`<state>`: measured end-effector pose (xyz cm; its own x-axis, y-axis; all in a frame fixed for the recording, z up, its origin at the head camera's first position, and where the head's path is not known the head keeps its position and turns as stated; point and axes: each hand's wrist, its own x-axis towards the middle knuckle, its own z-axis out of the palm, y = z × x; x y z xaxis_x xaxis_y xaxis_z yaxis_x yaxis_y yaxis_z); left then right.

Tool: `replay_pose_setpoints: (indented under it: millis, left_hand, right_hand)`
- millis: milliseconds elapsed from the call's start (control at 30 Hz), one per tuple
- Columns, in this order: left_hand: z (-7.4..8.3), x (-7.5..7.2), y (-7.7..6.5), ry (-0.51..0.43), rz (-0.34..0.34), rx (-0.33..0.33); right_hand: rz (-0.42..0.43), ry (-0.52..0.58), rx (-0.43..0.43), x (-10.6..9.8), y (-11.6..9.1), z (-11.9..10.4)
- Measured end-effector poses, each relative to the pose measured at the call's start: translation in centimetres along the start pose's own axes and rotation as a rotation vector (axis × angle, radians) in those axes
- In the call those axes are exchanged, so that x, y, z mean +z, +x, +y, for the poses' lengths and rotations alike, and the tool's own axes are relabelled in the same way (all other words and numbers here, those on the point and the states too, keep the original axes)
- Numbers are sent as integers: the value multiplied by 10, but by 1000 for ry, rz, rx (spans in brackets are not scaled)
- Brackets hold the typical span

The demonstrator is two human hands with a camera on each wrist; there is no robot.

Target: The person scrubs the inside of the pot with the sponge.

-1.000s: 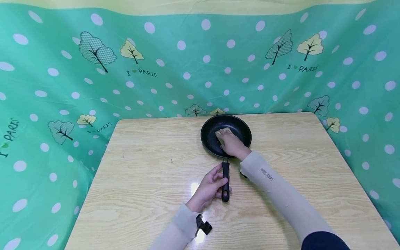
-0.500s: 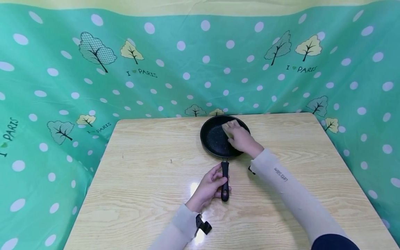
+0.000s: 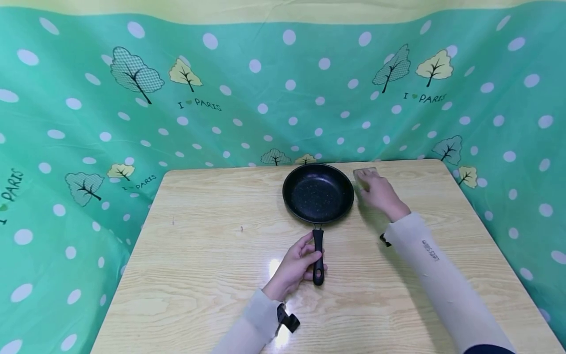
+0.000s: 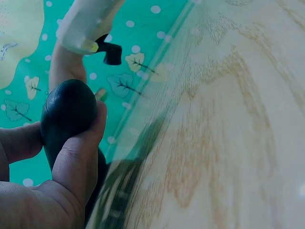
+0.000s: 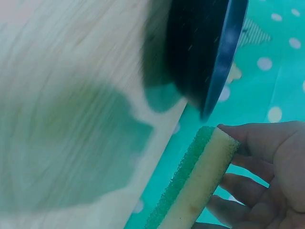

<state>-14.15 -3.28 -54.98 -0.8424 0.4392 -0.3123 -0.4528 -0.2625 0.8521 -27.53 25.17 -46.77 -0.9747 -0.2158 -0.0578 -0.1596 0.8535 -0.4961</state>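
A black frying pan (image 3: pixel 318 194) with a speckled inside is at the far middle of the table, its handle (image 3: pixel 318 258) towards me. My left hand (image 3: pixel 294 265) grips that handle; in the left wrist view the thumb and fingers (image 4: pixel 76 162) wrap its dark rounded end. Just right of the pan, my right hand (image 3: pixel 382 194) pinches a sponge (image 3: pixel 364 172) above the table. Up close in the right wrist view, the sponge (image 5: pixel 195 179) has a green scouring layer and a pale yellow layer, and it is apart from the pan's rim.
The light wooden table (image 3: pixel 212 275) ends at the back against a green dotted curtain (image 3: pixel 247 88), which also hangs at both sides. Shadows of the hand and pan fall on the wood in the right wrist view.
My right hand has lifted the sponge out of the pan and carried it right, past the rim. The left hand and the pan stay in place.
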Motion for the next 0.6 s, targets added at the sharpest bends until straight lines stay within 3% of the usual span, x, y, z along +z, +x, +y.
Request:
replay_pose_setpoints:
  millis: [300,600]
  left_hand:
    - [0,1,0,3,-5,3]
    - [1,1,-1,6,2,3]
  right_hand:
    - [-8,28,108,-4,-13,32]
    - [-33,48,181,8,-21,50]
